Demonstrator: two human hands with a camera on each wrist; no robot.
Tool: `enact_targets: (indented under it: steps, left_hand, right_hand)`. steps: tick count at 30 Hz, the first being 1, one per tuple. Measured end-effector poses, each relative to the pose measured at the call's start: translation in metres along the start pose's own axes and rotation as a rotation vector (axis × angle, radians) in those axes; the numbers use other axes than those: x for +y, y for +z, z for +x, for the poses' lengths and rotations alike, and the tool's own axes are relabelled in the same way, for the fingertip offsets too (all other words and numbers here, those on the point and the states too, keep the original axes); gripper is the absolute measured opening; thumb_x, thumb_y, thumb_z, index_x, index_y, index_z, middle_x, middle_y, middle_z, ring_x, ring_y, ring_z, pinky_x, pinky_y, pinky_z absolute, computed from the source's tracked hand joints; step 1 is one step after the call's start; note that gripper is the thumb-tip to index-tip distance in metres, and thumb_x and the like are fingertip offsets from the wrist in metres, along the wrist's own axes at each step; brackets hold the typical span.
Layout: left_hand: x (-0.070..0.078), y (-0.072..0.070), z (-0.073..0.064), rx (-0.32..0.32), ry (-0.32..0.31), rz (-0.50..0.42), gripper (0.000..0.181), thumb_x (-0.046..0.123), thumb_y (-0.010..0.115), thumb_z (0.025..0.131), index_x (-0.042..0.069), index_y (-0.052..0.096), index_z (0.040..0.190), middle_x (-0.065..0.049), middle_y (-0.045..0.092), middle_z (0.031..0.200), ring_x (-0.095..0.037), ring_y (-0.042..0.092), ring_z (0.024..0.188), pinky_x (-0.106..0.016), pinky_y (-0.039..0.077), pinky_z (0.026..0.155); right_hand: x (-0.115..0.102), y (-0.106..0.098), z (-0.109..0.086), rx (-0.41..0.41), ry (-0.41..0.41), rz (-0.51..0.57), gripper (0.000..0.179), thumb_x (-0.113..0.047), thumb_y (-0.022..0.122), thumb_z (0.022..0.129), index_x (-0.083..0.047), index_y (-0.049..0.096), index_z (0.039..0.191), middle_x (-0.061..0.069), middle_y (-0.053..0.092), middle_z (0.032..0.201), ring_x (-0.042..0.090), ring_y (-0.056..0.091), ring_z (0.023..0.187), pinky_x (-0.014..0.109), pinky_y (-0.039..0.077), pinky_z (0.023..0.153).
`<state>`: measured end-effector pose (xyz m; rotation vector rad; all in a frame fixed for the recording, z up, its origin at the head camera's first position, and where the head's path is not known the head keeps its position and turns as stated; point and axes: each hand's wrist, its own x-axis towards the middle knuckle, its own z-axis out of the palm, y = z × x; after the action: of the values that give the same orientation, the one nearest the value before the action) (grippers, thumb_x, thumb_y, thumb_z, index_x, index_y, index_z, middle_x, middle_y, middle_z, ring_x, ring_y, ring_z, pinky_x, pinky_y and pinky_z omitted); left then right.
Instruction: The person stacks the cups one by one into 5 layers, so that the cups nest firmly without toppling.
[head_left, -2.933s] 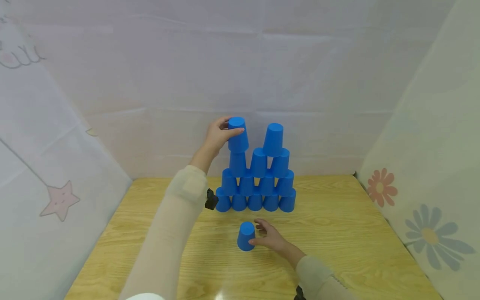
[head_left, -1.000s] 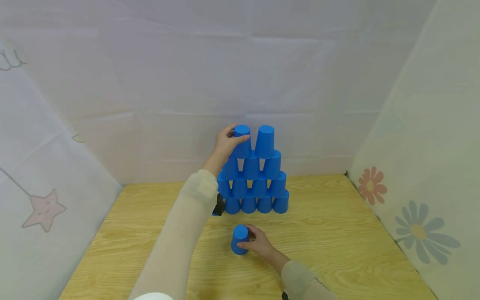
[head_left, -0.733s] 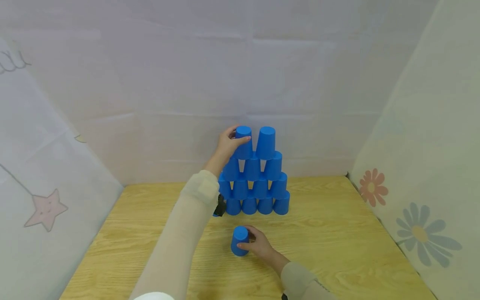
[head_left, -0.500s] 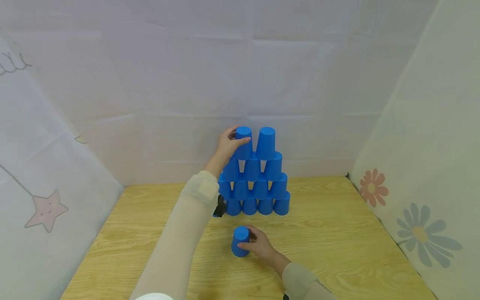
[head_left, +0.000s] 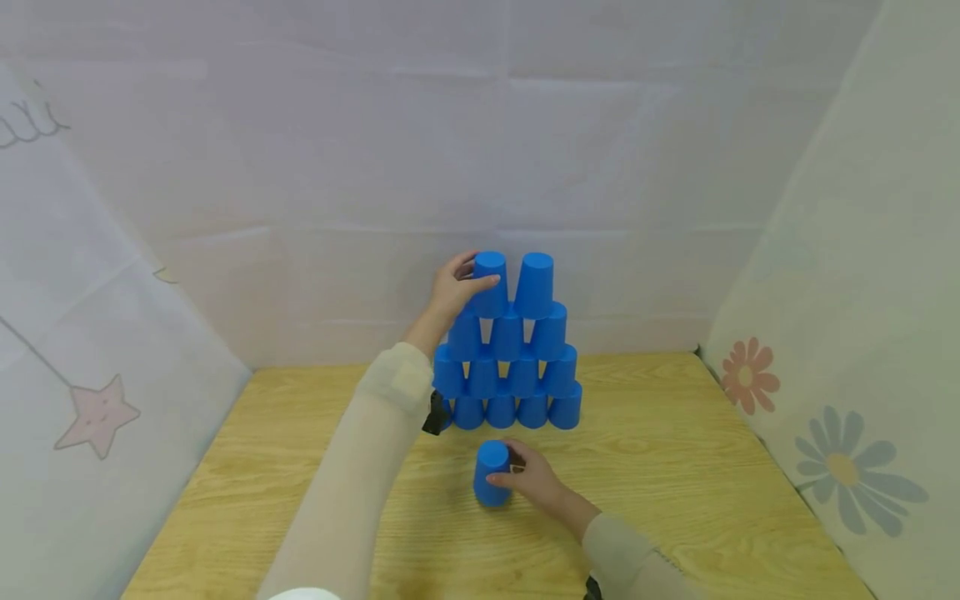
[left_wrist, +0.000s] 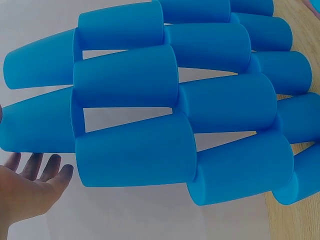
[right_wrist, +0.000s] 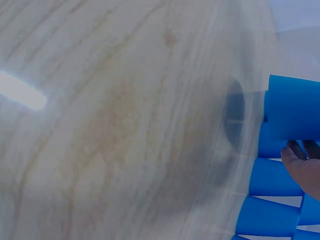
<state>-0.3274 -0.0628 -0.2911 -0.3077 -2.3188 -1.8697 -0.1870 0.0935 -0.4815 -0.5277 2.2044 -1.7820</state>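
Note:
Blue upside-down cups (head_left: 506, 335) form a stepped pyramid at the back of the table. On its top row stand two cups side by side. My left hand (head_left: 448, 293) holds the left one (head_left: 491, 302), thumb across its front and fingers behind. In the left wrist view that cup (left_wrist: 40, 122) rests over the row below, the fingers (left_wrist: 52, 172) along its side. Nearer to me, my right hand (head_left: 542, 482) grips a single upside-down cup (head_left: 492, 456) between thumb and fingers. The right wrist view shows this cup (right_wrist: 297, 107) raised, its shadow apart on the table.
The wooden table (head_left: 660, 475) extends to both sides of the pyramid. A pale cloth backdrop (head_left: 375, 150) rises close behind it, with printed side sheets to the left and right. A black wrist mount (head_left: 435, 414) on my left arm hangs close to the pyramid's lower left cups.
My left hand has brought its cup down and right onto the top row beside the other. My right hand has closed round the near cup and lifted it slightly, forward and right.

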Motion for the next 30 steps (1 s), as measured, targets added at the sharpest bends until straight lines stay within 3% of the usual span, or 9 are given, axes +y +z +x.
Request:
enact_targets:
  steps: [3,9,15,22,30]
  left_hand:
    - [-0.001,-0.004,-0.002,0.002,-0.015,0.012,0.064,0.029,0.066,0.076,0.013,0.037,0.131,-0.009,0.040,0.129,-0.024,0.035,0.117,-0.046,0.033,0.091]
    - [-0.004,-0.016,-0.012,-0.012,-0.005,0.024,0.067,0.032,0.066,0.075,0.015,0.035,0.132,-0.008,0.039,0.130,-0.025,0.033,0.119,-0.043,0.031,0.093]
    - [-0.009,-0.029,-0.023,-0.058,0.016,0.055,0.070,0.030,0.066,0.076,0.015,0.031,0.134,-0.009,0.033,0.134,-0.026,0.027,0.122,-0.045,0.028,0.094]
    - [-0.020,-0.047,-0.041,-0.113,-0.002,0.087,0.073,0.032,0.066,0.075,0.018,0.028,0.135,-0.007,0.029,0.137,-0.023,0.023,0.124,-0.047,0.026,0.095]
    - [-0.039,-0.068,-0.062,-0.114,-0.024,0.079,0.074,0.033,0.066,0.075,0.017,0.026,0.136,-0.010,0.028,0.137,-0.026,0.023,0.124,-0.051,0.024,0.094]
  right_hand:
    - [-0.006,-0.007,0.001,-0.013,-0.012,-0.002,0.050,-0.015,0.063,0.079,-0.004,0.042,0.124,0.010,0.050,0.114,0.030,0.045,0.104,0.044,0.038,0.084]
    - [-0.038,-0.020,-0.007,-0.049,-0.017,-0.061,0.049,-0.012,0.061,0.081,-0.002,0.040,0.125,0.012,0.048,0.117,0.032,0.043,0.108,0.045,0.036,0.087]
    - [-0.059,-0.038,-0.008,-0.071,-0.086,-0.107,0.050,-0.008,0.062,0.079,0.002,0.041,0.123,0.016,0.048,0.117,0.034,0.042,0.109,0.050,0.033,0.089]
    - [-0.086,-0.060,-0.015,-0.120,-0.123,-0.163,0.049,-0.008,0.063,0.078,0.001,0.043,0.122,0.015,0.048,0.117,0.032,0.042,0.111,0.048,0.032,0.090]
    - [-0.105,-0.082,-0.018,-0.135,-0.184,-0.251,0.048,-0.007,0.063,0.078,0.002,0.042,0.121,0.017,0.047,0.117,0.033,0.042,0.110,0.047,0.034,0.089]
